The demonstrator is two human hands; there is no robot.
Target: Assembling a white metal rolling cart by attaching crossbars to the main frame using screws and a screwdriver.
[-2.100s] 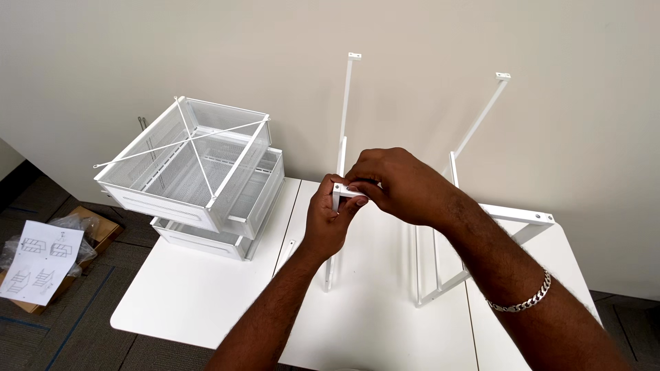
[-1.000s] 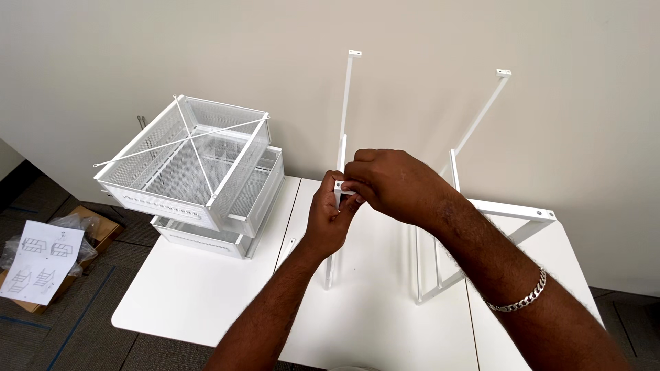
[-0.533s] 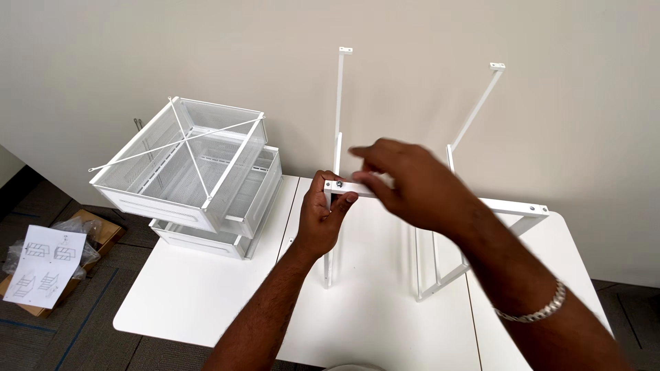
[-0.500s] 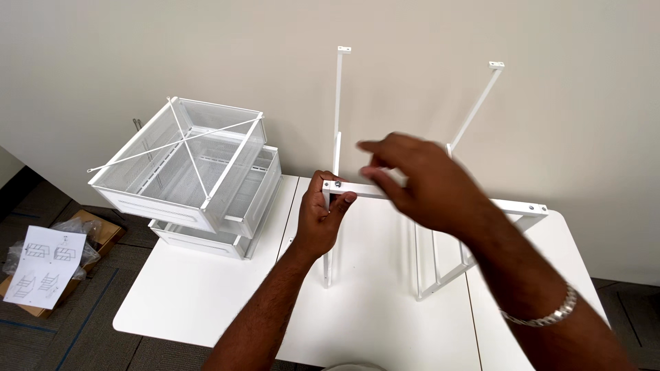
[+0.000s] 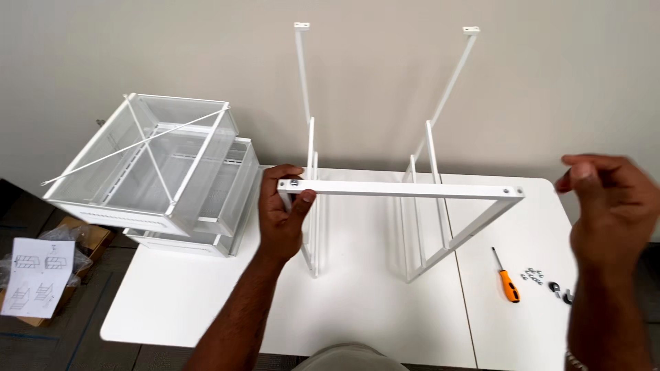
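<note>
My left hand grips the left corner of a white metal frame, at the end of its top crossbar, where a small screw head shows. The frame stands on a white table, with two long legs rising toward the wall. My right hand hovers in the air to the right of the frame, fingers loosely curled and holding nothing I can see. It is blurred. An orange-handled screwdriver lies on the table below the right hand, beside several small screws and fittings.
Stacked white mesh drawers sit on the table's left part, the top one tilted. On the floor at left lie an instruction sheet and a cardboard box with plastic wrap. A beige wall stands close behind.
My right hand left the frame's left corner and swung far right, off the frame. The left hand kept its grip on the corner.
</note>
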